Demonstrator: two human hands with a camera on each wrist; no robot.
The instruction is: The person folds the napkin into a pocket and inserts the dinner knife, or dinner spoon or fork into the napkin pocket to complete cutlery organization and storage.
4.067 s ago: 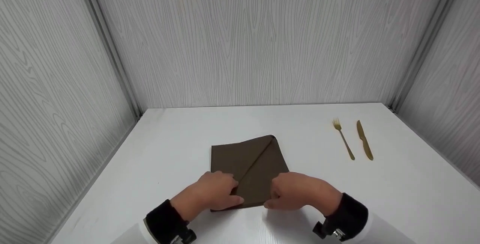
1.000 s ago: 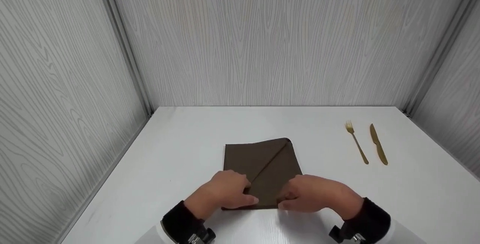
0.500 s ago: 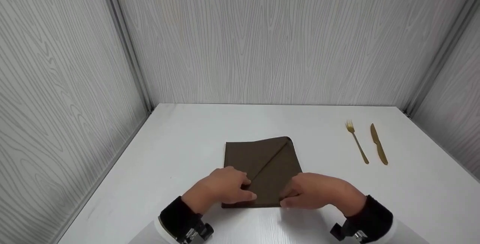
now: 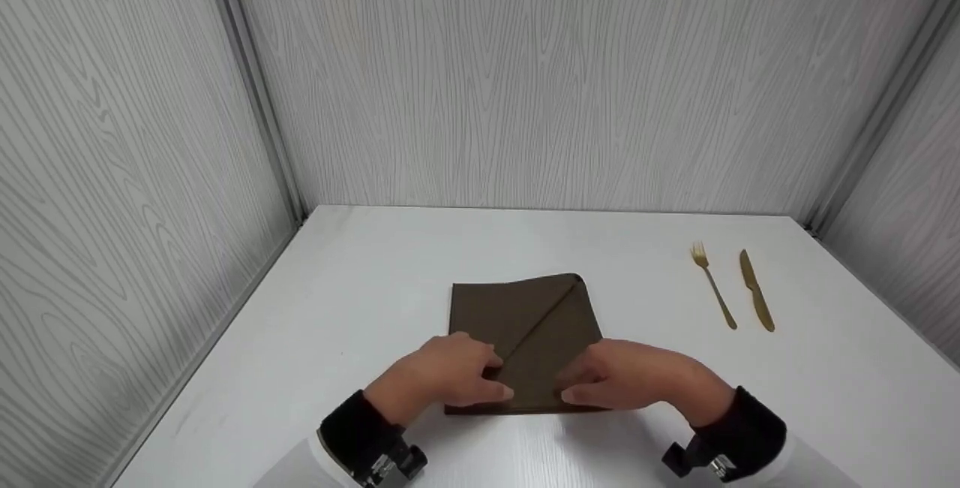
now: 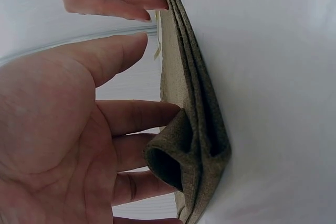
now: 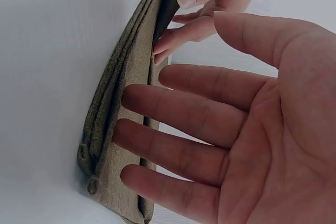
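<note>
A brown cloth napkin [image 4: 525, 315], folded into a square with a diagonal flap, lies flat on the white table [image 4: 375, 285]. My left hand [image 4: 454, 377] rests on its near left corner. In the left wrist view the left hand's [image 5: 131, 121] straight fingers touch a raised, looped layer of the napkin [image 5: 194, 145], with the thumb held apart. My right hand [image 4: 630, 379] lies on the near right corner. Seen from the right wrist, the right hand's [image 6: 173, 124] fingers are straight and laid flat on the napkin's [image 6: 123, 93] top layer.
A gold fork [image 4: 713, 285] and a gold knife [image 4: 755, 290] lie side by side at the far right of the table. Grey wood-grain walls [image 4: 525, 82] close in the table at the left, back and right.
Both hands stay at the napkin's near edge. The right hand has slid slightly further onto the cloth. The napkin, fork and knife have not moved.
</note>
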